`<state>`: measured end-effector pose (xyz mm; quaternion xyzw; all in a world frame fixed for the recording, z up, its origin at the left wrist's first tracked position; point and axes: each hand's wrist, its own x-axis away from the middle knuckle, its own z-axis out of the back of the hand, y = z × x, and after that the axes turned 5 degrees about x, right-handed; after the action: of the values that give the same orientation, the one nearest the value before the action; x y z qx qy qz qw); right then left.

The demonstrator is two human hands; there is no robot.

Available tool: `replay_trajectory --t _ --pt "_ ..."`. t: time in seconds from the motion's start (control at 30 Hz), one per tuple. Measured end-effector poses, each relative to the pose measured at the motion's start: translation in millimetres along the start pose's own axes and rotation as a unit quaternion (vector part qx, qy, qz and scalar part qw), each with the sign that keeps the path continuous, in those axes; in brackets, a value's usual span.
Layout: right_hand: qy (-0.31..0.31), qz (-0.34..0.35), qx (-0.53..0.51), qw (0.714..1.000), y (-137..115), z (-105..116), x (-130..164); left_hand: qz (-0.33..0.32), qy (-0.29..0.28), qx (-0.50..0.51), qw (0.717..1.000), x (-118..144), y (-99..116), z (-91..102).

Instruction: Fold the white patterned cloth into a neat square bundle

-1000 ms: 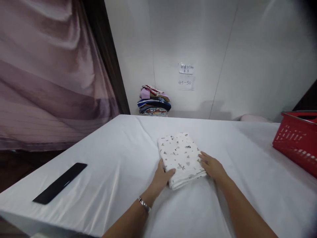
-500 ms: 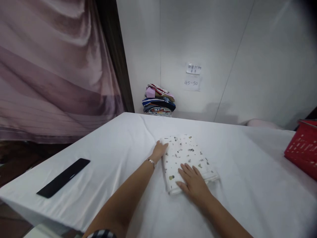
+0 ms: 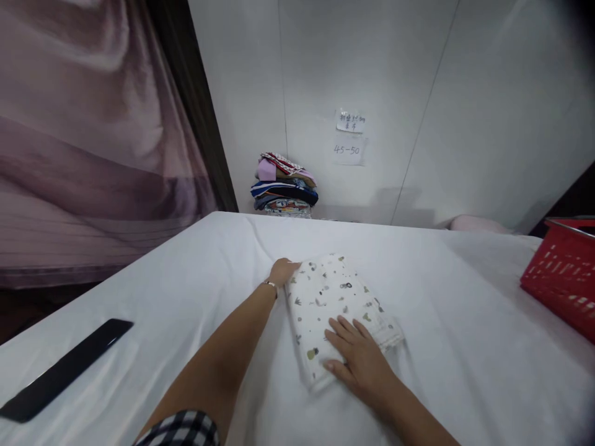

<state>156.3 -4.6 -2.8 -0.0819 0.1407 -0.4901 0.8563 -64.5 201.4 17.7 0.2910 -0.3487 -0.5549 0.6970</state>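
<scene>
A folded white cloth (image 3: 325, 303) printed with small green, grey and black motifs lies on the white-covered table (image 3: 223, 260). At its far left corner, my left hand (image 3: 282, 271) grips the edge, with the thumb on top and the other fingers mostly hidden. My right hand (image 3: 360, 359) rests flat on the near right part of the cloth, fingers spread. Loose layers show along the cloth's right edge.
A long black flat object (image 3: 65, 371) lies on the table at the left. A red plastic basket (image 3: 562, 279) stands at the right edge. Folded fabrics (image 3: 286, 186) are stacked against the back wall, below paper signs (image 3: 349, 139). A pinkish curtain (image 3: 93, 136) hangs on the left.
The far left corner of the cloth is slightly lifted and turned with my left hand. My right hand stays flat on the cloth. The whole view has shifted a little.
</scene>
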Motion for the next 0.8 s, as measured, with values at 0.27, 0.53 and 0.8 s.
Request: replay_trajectory --t 0.27,0.53,0.8 --pt "-0.097 -0.015 -0.039 0.994 44.1 38.1 18.5 0.066 -0.125 0.083 0.987 132.2 -69.3 56.4" --pt "0.011 -0.070 0.054 0.996 21.0 32.6 -33.1 -0.154 0.027 -0.067 0.985 168.1 -58.1 60.2" --pt "-0.024 -0.131 0.119 0.984 50.0 -8.4 -63.8 -0.250 -0.058 -0.126 0.958 130.6 -40.5 -0.6"
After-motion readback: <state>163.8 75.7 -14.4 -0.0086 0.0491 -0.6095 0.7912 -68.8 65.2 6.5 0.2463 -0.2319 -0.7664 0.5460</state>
